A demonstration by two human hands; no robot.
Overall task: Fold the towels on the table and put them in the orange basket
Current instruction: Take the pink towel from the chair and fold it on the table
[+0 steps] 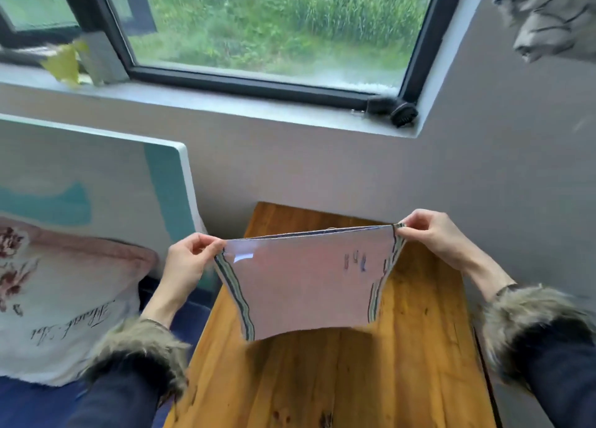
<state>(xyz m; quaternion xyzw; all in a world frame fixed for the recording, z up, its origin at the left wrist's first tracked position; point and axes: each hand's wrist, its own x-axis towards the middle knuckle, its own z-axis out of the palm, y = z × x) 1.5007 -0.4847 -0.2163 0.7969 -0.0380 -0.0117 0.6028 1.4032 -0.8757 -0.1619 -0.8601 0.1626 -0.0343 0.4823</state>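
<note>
A: What's biggest?
B: Table [338, 379], wood. Above it you hold the towel [306, 282], pink, stretched flat.
A: Fingers?
B: Your left hand [190, 260] pinches its left top corner, right hand [429, 234] pinches the right.

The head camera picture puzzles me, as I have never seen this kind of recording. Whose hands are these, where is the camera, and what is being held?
No machine here: a person wears one wide-angle camera on the head, looking forward and down. The left hand and right hand each pinch a top corner of a pale pink towel with striped edges, holding it stretched above a wooden table. A printed cushion lies to the left, and a window is ahead. No orange basket shows in this view.
</note>
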